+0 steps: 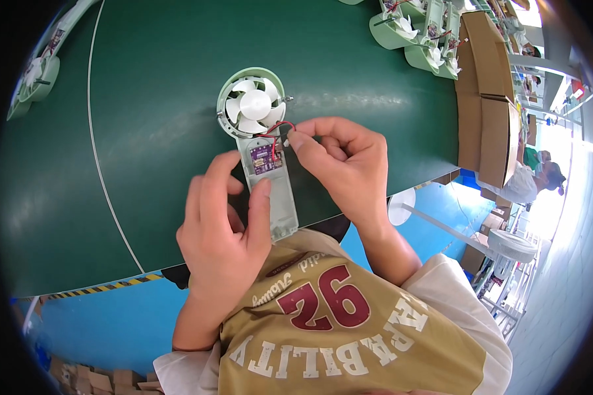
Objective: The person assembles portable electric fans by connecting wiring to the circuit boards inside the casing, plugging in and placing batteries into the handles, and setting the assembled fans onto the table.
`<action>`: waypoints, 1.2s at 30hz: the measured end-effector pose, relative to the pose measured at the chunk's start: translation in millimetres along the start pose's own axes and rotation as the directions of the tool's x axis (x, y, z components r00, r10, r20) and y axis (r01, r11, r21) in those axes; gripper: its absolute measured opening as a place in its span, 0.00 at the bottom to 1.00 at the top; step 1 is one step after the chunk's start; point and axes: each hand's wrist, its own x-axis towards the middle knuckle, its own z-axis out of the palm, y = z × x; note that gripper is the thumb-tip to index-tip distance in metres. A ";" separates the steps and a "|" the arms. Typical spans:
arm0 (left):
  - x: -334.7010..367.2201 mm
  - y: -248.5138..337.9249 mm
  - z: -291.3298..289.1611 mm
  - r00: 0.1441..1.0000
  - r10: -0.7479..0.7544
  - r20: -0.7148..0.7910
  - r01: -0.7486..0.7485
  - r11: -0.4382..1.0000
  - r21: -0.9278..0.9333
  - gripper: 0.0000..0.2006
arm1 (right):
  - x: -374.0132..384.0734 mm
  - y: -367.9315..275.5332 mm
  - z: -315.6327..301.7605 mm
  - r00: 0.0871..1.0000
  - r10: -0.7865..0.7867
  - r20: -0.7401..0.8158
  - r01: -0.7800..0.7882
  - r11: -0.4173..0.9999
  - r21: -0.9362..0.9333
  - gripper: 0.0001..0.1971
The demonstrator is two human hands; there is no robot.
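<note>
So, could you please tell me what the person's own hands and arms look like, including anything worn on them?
The left hand and right hand wear no gloves, and the forearms are bare too. Loose white sleeves sit higher up the arms, beside a tan shirt front with white and dark red print.

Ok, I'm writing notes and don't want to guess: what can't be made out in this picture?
All in the head view:
What lies inside the pinch of the right hand at the red wire: covered by thumb and finger.
Solder joints on the purple circuit board: too small.
Lower fingertips of the left hand: partly hidden behind its thumb.
Underside of the case: turned away.
Far-left fan housing: cut off by the dark rim.
</note>
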 end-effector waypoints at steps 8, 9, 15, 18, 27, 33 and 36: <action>23.1 -9.1 9.4 0.921 0.377 -0.093 -0.379 0.925 -0.004 0.12 | 5.2 0.7 -8.7 0.956 0.142 0.258 -0.217 0.931 0.292 0.06; 26.4 -7.4 9.4 0.922 0.377 -0.092 -0.379 0.925 -0.005 0.12 | 6.9 -0.5 -11.5 0.951 0.165 0.263 -0.242 0.925 0.292 0.06; 39.3 -9.8 4.5 0.970 0.243 0.024 -0.235 0.955 -0.181 0.09 | 7.2 4.9 -12.7 0.939 0.191 0.286 -0.275 0.917 0.288 0.05; 39.2 -10.9 6.2 0.986 0.150 0.069 -0.126 0.953 -0.274 0.09 | 2.6 2.3 -8.6 0.953 0.149 0.264 -0.215 0.946 0.242 0.04; 39.4 -12.2 12.6 0.998 0.008 0.059 0.015 0.929 -0.371 0.05 | -0.5 16.9 4.7 0.984 -0.174 0.050 0.175 0.984 -0.018 0.04; 40.4 -13.2 12.6 0.997 0.005 0.081 0.027 0.922 -0.385 0.05 | 2.2 24.1 6.8 0.928 -0.371 -0.017 0.367 0.922 -0.125 0.05; 40.2 -13.0 13.6 0.997 0.000 0.075 0.030 0.919 -0.392 0.05 | 6.1 33.5 5.2 0.847 -0.532 0.001 0.519 0.826 -0.219 0.06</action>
